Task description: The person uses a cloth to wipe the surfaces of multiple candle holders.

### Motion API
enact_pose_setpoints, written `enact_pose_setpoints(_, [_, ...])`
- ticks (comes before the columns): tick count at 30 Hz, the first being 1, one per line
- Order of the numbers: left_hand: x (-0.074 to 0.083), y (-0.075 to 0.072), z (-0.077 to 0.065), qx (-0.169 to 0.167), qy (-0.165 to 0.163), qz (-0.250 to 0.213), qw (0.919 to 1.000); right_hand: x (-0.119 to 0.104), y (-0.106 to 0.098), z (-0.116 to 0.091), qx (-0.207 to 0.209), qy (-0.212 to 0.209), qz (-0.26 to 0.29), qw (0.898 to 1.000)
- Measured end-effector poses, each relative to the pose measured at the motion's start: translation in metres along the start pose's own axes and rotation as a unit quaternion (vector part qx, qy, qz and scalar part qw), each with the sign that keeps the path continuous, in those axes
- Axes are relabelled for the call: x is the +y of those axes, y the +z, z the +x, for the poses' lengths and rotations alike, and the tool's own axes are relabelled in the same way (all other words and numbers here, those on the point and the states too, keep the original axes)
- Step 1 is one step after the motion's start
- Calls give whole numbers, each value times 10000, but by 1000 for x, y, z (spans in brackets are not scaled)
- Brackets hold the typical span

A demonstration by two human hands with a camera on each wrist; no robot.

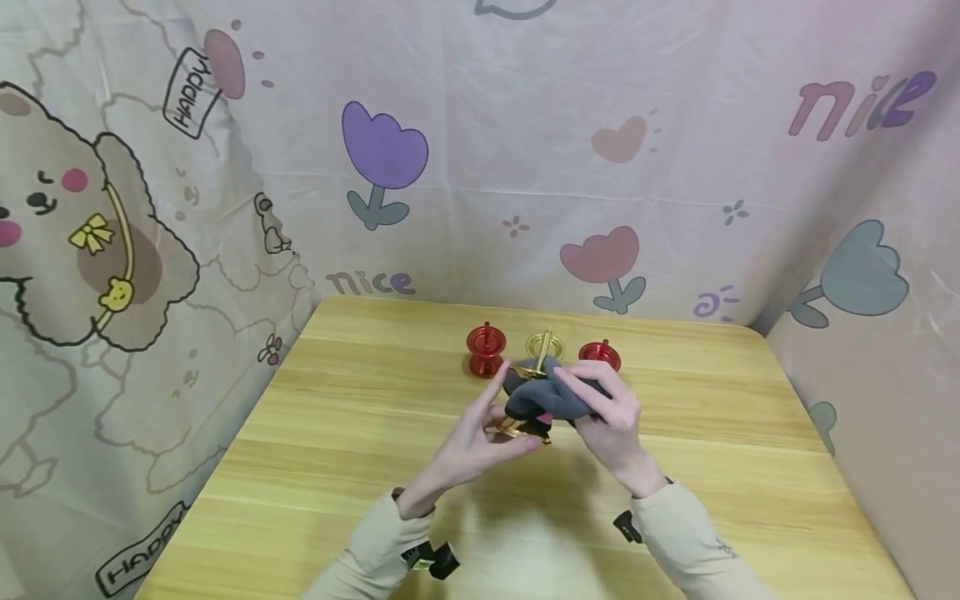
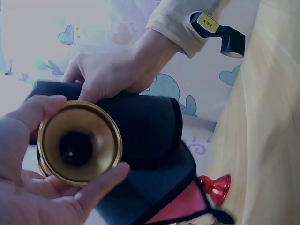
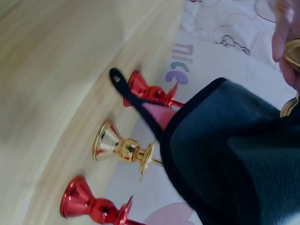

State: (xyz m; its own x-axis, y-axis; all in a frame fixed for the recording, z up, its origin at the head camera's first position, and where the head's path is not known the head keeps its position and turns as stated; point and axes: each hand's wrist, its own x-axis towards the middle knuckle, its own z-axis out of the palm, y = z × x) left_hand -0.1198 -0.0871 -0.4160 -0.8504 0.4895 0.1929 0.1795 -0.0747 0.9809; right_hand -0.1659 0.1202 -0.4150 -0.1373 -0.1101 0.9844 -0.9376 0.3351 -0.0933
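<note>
In the head view my left hand (image 1: 476, 437) grips a gold candlestick (image 2: 104, 136) by its base. The left wrist view looks into the hollow underside of that base, with my fingers and thumb around the rim. A dark grey cloth (image 1: 555, 398), black-edged with pink on its other side, is folded about the candlestick's middle and hides it. My right hand (image 1: 617, 421) holds this cloth against the candlestick from the right. The candlestick's dish and spike show above the cloth in the head view. Both hands are raised over the table.
Behind the hands, a red candlestick (image 1: 486, 348), a gold candlestick (image 3: 126, 149) and another red candlestick (image 1: 602, 356) stand in a row on the wooden table (image 1: 360, 400). A patterned curtain (image 1: 480, 167) hangs behind the table. A strap with a camera (image 1: 431, 558) is on the left wrist.
</note>
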Motion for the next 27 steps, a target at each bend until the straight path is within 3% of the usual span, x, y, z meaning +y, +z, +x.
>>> enact_pose_setpoints(5, [1,-3,-1,-170,139,-426,9989,5,1,-8,499,780,927,9914])
enact_pose_setpoints(8, [4,-3,0,-192,110,-425,9989,4,1,-12,636,1355,1124,9823])
enact_pose_setpoints(11, [7,-2,0,-267,54,-385,9989,3,0,-15,703,1630,1165,9772])
enact_pose_setpoints(16, [9,0,1,-385,-43,-339,9987,4,-3,-15,627,1336,1174,9821])
enact_pose_setpoints(21, [8,-2,2,-523,-28,-370,9979,7,-8,-8,279,886,1277,9875])
enact_pose_setpoints(27, [2,-8,2,-717,-46,-927,9931,4,-13,-1,-144,1219,1748,9769])
